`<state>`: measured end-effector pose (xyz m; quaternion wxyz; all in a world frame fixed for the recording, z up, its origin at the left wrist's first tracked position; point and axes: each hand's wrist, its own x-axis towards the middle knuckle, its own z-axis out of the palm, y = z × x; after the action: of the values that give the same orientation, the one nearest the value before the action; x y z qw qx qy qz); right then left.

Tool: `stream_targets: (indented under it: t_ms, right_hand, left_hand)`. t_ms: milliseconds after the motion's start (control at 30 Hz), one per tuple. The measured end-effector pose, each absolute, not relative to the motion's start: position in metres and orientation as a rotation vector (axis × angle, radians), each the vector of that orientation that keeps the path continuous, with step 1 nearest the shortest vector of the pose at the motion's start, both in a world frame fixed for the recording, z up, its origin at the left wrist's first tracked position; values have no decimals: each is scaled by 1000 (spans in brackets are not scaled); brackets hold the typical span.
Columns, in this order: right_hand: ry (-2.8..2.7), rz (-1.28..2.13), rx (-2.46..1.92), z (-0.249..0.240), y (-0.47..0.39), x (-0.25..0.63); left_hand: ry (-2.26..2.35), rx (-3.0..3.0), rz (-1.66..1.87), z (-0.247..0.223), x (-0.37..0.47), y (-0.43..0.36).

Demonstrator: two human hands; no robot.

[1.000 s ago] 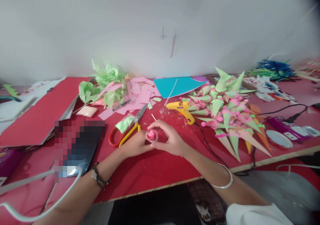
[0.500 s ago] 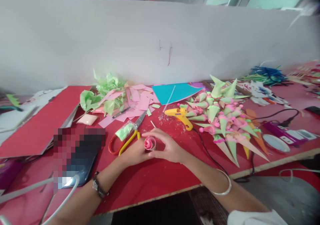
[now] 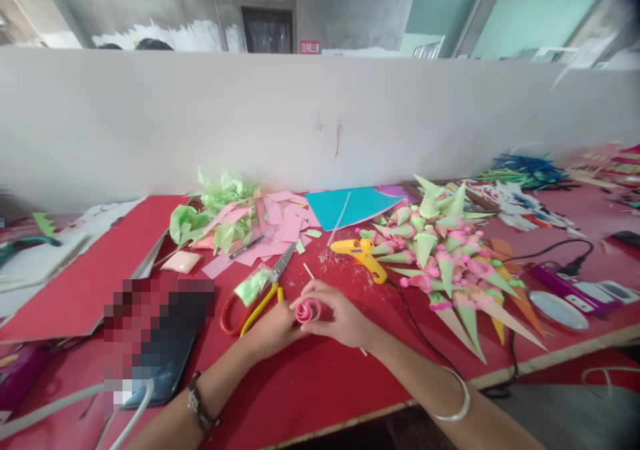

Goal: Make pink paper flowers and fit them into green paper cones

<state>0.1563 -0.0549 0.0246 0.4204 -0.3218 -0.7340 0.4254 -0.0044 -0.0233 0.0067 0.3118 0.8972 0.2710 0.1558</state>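
Note:
A rolled pink paper rose (image 3: 308, 311) is pinched between my two hands above the red table, its spiral top facing up. My left hand (image 3: 275, 331) closes on its left side, the fingertips partly hidden behind the roll. From the right, my right hand (image 3: 341, 317) curls its fingers and thumb around the same rose. A thin pale stick (image 3: 309, 271) shows beyond my right fingers. Just left of my hands lie scissors (image 3: 259, 311) with red and yellow handles, a small bag of light green material (image 3: 253, 286) resting on them. A yellow glue gun (image 3: 361, 255) lies beyond my right hand.
Pink paper pieces (image 3: 287, 222) and green crumpled paper (image 3: 220, 200) lie at the back. Paper cones (image 3: 445, 263) are heaped on the right, beside a purple power strip (image 3: 565, 291). A phone (image 3: 173, 350) lies left. A white partition (image 3: 250, 117) stands behind the table.
The view has tilted upward, so the table sits lower in the picture. The rose has turned slightly in my fingers, and a stick tip now shows below my right wrist.

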Motion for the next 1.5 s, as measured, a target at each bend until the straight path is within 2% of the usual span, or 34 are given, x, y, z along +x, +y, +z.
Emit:
stream_targets:
  t_ms: [233,800,1267,1500]
  right_hand:
    - [-1649,1015,-792,19,-49,160]
    - [-1416,1484,-895,7,-39,157]
    - [-1467,1494,-855,1,-36,158]
    - [-1535,1339,-989,2,-35,161]
  left_hand:
    - [751,2327,467,4,-6,-20]
    - [634,2023,440,-1,-8,-18]
    - [824,2119,450,-1,-6,-20]
    - [981,2423,639,7,-9,-28]
